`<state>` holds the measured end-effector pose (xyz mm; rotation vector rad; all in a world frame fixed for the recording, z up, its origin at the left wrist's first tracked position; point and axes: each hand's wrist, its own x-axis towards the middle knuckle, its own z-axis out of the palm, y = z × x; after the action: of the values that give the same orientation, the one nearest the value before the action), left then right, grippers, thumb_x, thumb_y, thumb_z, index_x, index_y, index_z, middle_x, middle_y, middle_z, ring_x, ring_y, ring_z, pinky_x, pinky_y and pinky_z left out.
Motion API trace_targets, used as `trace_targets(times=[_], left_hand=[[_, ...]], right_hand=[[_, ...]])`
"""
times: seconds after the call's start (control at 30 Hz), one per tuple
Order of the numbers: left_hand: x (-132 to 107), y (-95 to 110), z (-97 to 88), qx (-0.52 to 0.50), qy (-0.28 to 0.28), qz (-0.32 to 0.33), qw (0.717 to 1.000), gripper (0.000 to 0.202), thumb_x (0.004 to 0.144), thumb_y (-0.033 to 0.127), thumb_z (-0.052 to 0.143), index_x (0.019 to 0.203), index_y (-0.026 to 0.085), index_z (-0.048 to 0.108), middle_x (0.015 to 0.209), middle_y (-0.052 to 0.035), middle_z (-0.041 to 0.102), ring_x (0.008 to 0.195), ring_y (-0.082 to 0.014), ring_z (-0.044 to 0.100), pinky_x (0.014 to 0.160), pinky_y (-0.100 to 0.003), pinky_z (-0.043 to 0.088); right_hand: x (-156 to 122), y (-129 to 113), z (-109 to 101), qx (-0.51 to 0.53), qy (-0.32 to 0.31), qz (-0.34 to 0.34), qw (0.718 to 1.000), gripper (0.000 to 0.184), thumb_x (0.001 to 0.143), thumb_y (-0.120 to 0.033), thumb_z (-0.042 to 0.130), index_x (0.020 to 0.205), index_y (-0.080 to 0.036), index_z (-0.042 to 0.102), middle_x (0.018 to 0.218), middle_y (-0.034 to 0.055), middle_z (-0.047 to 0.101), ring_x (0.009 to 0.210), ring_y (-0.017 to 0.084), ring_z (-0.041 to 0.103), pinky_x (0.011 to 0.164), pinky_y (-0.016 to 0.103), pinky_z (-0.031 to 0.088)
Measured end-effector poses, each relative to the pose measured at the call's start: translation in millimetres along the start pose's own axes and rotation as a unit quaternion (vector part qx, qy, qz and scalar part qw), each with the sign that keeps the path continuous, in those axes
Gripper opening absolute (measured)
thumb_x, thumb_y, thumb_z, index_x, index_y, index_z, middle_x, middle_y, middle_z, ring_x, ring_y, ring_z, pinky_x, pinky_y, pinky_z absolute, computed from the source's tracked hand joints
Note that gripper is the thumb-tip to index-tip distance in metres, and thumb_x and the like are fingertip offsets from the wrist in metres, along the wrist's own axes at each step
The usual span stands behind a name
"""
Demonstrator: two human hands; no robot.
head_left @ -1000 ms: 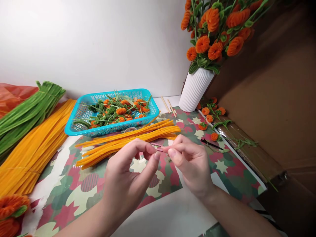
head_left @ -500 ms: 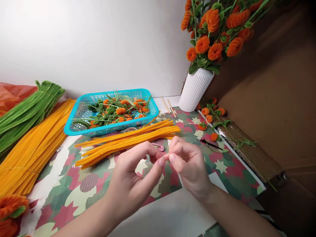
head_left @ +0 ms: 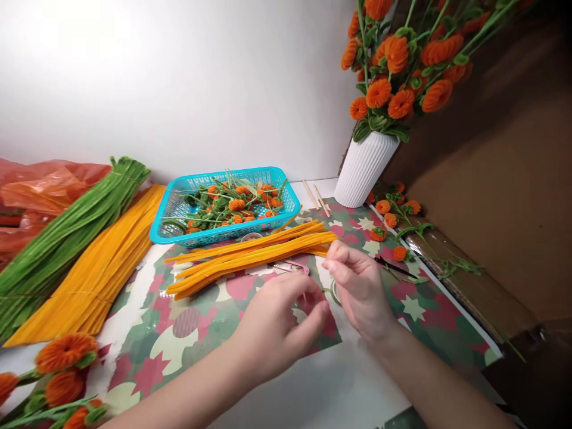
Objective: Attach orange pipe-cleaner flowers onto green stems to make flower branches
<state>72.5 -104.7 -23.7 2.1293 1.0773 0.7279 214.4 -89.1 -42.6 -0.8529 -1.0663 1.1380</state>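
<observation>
My left hand (head_left: 283,325) hovers over the front of the table, fingers curled and the thumb a little apart from them, with nothing visible between. To its right and slightly higher is my right hand (head_left: 360,289), thumb and fingertips pinched together; what they hold, if anything, is too small to make out. A green loop (head_left: 335,294), partly hidden by the right hand, shows between the hands. Just beyond them lie loose yellow pipe cleaners (head_left: 250,256) and a pink-handled tool (head_left: 297,266).
A blue basket (head_left: 223,235) holds orange pipe-cleaner flowers with green stems. Green (head_left: 84,226) and yellow (head_left: 102,268) pipe-cleaner bundles lie left. A white vase (head_left: 366,170) of orange flowers stands back right. Two sticks (head_left: 316,199) and black tweezers-like tool (head_left: 397,269) lie nearby.
My hands, fingertips together before, have come apart; the left is lower, the right further right. The view has shifted, showing more on the left, and the green loop has come into sight.
</observation>
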Motion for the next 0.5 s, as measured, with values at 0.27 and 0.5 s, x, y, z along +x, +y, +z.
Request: trace_targets(times=[0.27, 0.5], left_hand=[[4.5, -16.7, -1.0, 0.346, -0.075, -0.062, 0.933, 0.017, 0.082, 0.027, 0.051, 0.094, 0.019, 0.06, 0.095, -0.0078, 0.061, 0.09, -0.0245, 0.054, 0.071, -0.035, 0.044], [17.8, -44.4, -17.9, 0.473, -0.039, -0.152, 0.867, 0.026, 0.077, 0.002, 0.048, 0.099, 0.014, 0.058, 0.104, -0.0114, 0.057, 0.095, -0.0239, 0.052, 0.074, -0.032, 0.044]], right_hand=[[20.0, 9.4, -8.5, 0.057, 0.113, 0.028, 0.992, 0.025, 0.06, -0.025, 0.068, 0.049, -0.018, 0.046, 0.058, -0.0042, 0.035, 0.058, 0.01, 0.032, 0.057, 0.024, 0.032], [26.7, 19.4, -17.4, 0.071, 0.152, 0.028, 0.985, 0.023, 0.056, -0.022, 0.07, 0.049, -0.017, 0.048, 0.059, -0.004, 0.038, 0.058, 0.009, 0.032, 0.056, 0.022, 0.032]])
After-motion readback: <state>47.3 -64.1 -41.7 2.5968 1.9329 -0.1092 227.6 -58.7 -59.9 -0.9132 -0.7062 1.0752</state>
